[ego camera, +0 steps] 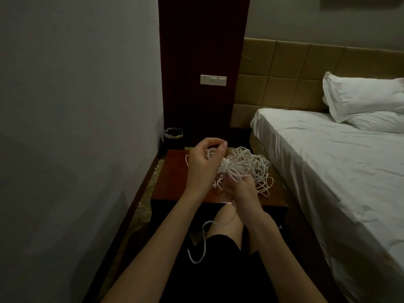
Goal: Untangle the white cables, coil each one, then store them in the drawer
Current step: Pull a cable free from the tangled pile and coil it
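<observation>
Dim room, seen from above the lap. A tangle of white cables [242, 167] sits on the reddish-brown desk [172, 178], toward its right half, partly lifted in the hands. Loose loops spill off the bundle to the right and far side, still on the desk top. Left hand [204, 162] is at the left of the tangle, fingers [215, 142] curled over with thumb and forefinger pinching a strand at the far-left edge of the bundle. Right hand [239, 191] is on the near side of the tangle, fingers curled up into it and gripping the bunched middle; fingertips are buried in the cords. One free cable end [204, 239] hangs down off the near edge of the desk from the right hand, trailing over the person's knee and dark shorts. A dark cup with a metal rim [173, 138] stands at the far left corner, just beyond the desk. A bed [328, 162] with white sheet and pillows [363, 99] lies to the right, beside the desk. A wall switch plate [213, 80] sits on the dark panel behind.
</observation>
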Demonstrator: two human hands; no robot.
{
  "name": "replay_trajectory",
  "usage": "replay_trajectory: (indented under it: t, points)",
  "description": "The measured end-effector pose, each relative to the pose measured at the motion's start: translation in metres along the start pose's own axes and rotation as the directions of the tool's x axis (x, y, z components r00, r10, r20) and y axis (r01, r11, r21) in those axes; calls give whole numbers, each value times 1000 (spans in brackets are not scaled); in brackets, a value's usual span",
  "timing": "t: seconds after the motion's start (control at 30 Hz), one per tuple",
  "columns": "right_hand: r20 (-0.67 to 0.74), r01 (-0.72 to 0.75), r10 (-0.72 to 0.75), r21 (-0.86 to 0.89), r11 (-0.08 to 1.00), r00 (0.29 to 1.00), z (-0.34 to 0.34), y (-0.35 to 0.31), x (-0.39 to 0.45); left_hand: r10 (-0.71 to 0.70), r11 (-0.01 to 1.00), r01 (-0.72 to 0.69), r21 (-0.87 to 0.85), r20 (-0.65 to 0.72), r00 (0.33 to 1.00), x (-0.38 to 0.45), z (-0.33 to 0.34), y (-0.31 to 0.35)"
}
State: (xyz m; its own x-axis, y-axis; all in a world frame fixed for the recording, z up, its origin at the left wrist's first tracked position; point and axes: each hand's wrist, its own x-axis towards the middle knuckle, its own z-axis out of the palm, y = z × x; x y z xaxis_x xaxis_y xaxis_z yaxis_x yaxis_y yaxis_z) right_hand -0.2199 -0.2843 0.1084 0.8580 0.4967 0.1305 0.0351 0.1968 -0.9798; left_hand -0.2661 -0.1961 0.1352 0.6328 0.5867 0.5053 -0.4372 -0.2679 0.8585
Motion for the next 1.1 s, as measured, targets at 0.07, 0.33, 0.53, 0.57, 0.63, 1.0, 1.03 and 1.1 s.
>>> replay_trajectory:
  t: [0.07,0.33,0.53,0.57,0.63,1.0,1.03,1.1]
  points:
    - [73,139,-128,-186,973,989,5,9,-8,81,991,-72,115,-74,994,5,-5,0]
    - [411,517,-315,-714,472,856,9,-48,-41,230,828,-272,490,145,962,9,-22,-14]
    - [340,468,-329,-529,708,881,-34,-64,10,253,941,-279,189,151,956,-6,-11,6]
    - [364,390,-236,-440,809,901,-40,-58,14,245,955,-263,137,132,960,-6,-8,9]
    - [379,203,-46,-385,900,924,-43,-40,16,236,967,-244,70,105,966,-6,-1,13]
    - [381,414,-208,-607,678,901,-9,-16,-38,265,800,-296,522,136,955,6,-13,-12]
    - [416,460,-229,-625,631,880,-11,-27,-41,256,777,-312,547,178,950,6,-15,-15]
    - [428,514,-287,-680,522,857,-14,-46,-38,217,791,-341,508,288,933,1,-14,-19]
